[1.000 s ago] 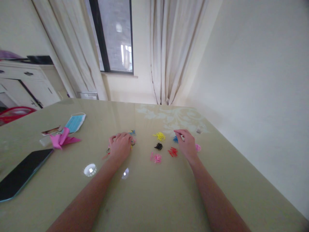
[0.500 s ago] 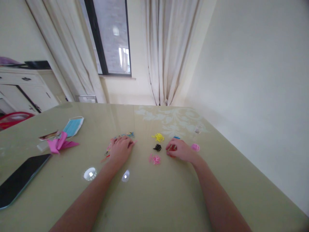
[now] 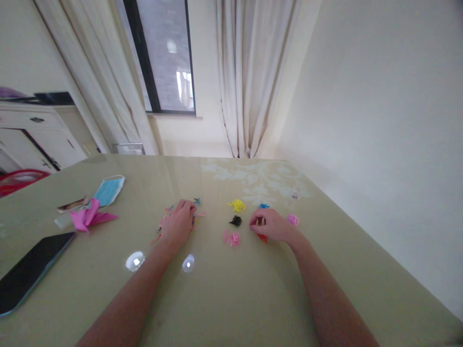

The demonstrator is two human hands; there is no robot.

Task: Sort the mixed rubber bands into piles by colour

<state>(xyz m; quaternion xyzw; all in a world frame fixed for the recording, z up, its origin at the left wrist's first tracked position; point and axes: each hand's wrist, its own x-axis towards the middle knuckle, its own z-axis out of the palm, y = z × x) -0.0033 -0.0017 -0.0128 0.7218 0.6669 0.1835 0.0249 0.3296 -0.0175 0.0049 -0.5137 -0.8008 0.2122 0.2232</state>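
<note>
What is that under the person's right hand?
Red pieces show beneath the near edge of the right hand, and blue pieces just beyond it. The hand covers whatever else lies there, so that part cannot be seen.

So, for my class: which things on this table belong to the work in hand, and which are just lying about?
Seemingly in use:
mixed coloured pieces around the left hand
red pieces by the right hand
yellow pile, black pile, blue pile, pink pile

Probably lying about:
face mask
pink folded shape
phone-like slab
</note>
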